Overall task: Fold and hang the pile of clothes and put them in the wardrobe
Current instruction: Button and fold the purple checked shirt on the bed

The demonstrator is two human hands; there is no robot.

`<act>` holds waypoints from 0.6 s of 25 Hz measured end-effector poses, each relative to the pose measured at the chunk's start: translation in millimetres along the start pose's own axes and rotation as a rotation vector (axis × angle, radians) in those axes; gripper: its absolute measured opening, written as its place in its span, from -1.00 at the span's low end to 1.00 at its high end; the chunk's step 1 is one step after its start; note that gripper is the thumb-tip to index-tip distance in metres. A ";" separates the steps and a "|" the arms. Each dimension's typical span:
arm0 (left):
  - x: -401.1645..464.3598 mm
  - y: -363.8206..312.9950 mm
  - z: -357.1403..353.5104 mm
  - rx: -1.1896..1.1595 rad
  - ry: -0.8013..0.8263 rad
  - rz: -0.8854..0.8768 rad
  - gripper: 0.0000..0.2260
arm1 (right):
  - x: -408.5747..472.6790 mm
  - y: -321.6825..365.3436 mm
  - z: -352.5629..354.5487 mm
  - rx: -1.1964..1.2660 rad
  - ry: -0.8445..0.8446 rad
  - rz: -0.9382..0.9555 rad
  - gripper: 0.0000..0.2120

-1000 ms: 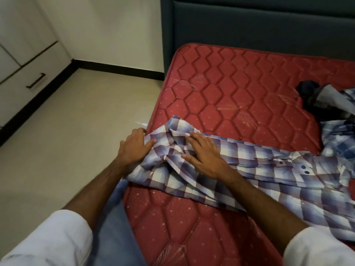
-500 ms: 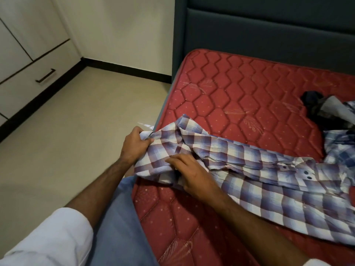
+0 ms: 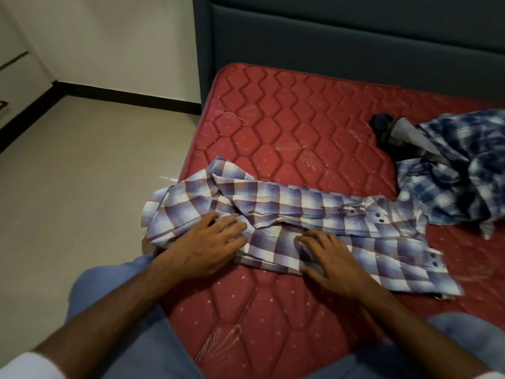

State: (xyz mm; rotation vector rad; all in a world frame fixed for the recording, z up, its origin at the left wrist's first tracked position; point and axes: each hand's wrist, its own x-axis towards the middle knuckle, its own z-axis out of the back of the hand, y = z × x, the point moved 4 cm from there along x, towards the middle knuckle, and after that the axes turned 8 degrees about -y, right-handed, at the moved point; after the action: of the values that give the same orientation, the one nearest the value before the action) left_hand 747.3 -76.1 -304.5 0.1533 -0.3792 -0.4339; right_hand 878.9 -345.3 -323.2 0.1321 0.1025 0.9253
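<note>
A purple and white checked shirt lies stretched across the near part of the red quilted mattress, its left end hanging over the bed's edge. My left hand lies flat on the shirt's left part, fingers spread. My right hand presses on the shirt's lower hem near the middle, fingers slightly bent on the cloth. A heap of blue checked and dark clothes lies at the right of the mattress.
A dark padded headboard stands behind the mattress. Beige floor lies to the left, with white cupboard drawers at the far left edge. My knees in blue trousers rest against the bed's front.
My left hand let go of the shirt's left end and now lies flat on it. My right hand slid rightward along the hem. The shirt lies flatter.
</note>
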 end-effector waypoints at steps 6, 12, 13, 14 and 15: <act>-20.7 30.9 -31.5 -0.051 0.164 0.152 -0.52 | -28.6 -37.3 -6.8 -0.199 0.224 0.062 -0.37; -31.2 55.7 -16.1 -0.627 0.022 0.737 -0.52 | -39.0 -40.0 6.1 -0.201 0.224 0.161 -0.19; -32.3 63.2 -16.8 -0.706 0.045 0.810 -0.59 | -41.4 -43.2 6.3 -0.178 0.239 0.178 -0.17; -32.5 68.5 -18.0 -0.749 0.087 0.847 -0.64 | -43.8 -47.0 6.8 -0.152 0.258 0.181 -0.15; -32.9 71.4 -18.9 -0.773 0.142 0.836 -0.64 | -45.1 -53.6 5.7 -0.132 0.280 0.178 -0.16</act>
State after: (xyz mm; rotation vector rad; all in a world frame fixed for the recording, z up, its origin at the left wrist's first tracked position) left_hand 754.2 3.6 -316.6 -0.7079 -0.0910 0.2775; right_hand 895.0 -413.7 -324.5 -0.1133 0.2923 1.1213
